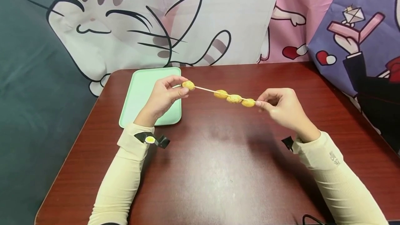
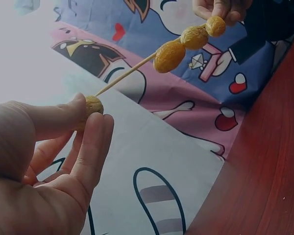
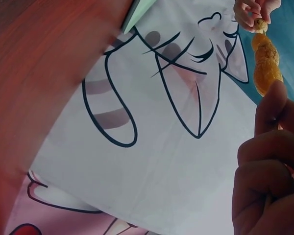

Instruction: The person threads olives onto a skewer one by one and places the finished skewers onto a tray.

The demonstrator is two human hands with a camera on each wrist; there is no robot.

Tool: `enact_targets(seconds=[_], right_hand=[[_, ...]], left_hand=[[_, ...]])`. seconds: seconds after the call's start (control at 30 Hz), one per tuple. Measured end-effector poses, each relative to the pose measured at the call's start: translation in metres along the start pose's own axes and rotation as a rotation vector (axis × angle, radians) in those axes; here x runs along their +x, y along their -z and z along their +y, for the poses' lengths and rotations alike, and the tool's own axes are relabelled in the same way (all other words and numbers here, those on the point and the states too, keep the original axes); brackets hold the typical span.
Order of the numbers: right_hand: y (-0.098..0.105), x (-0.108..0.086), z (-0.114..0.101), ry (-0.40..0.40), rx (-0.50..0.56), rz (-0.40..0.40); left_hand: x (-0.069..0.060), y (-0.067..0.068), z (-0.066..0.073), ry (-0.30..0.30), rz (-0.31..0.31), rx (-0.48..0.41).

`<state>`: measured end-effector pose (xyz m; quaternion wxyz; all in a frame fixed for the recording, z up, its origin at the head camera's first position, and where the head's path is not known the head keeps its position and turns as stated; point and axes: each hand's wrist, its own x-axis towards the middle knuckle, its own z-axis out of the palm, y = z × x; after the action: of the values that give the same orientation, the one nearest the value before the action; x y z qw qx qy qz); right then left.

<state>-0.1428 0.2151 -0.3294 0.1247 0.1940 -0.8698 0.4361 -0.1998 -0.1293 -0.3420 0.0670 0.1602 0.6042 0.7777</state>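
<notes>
A thin wooden skewer [image 1: 204, 89] is held in the air above the table, tilting slightly down to the right. Three yellow, wrinkled, oval food balls [image 1: 234, 98] sit threaded close together near its right end. The right hand [image 1: 282, 108] pinches the skewer beside the last of them, thumb against fingers. At the other end, the left hand [image 1: 165, 96] pinches a fourth such ball [image 2: 94, 105] between thumb and fingertips. The skewer's left tip meets that ball; how deep it goes in cannot be seen. A bare stretch of skewer separates it from the three.
A pale green tray [image 1: 134, 114] lies at the table's back left, partly behind the left hand. The reddish-brown wooden table [image 1: 218, 169] reaches to cartoon-printed cloths [image 1: 243, 16] at the back. A black cable [image 1: 312, 219] shows at the front edge.
</notes>
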Motion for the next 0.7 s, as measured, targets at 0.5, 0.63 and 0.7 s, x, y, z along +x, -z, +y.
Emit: enact_targets(seconds=[0.5, 0.63, 0.7], right_hand=[[0.0006, -0.0023, 0.0011, 0.001, -0.026, 0.024], [0.0012, -0.0025, 0.0013, 0.000, -0.007, 0.021], [0.0019, -0.0027, 0.0008, 0.003, -0.005, 0.022]], left_hand=[[0.0014, -0.0028, -0.0060, -0.067, 0.008, -0.084], [0.0021, -0.0026, -0.0084, -0.076, 0.042, -0.132], [0.0024, -0.0027, -0.0088, -0.078, 0.051, -0.144]])
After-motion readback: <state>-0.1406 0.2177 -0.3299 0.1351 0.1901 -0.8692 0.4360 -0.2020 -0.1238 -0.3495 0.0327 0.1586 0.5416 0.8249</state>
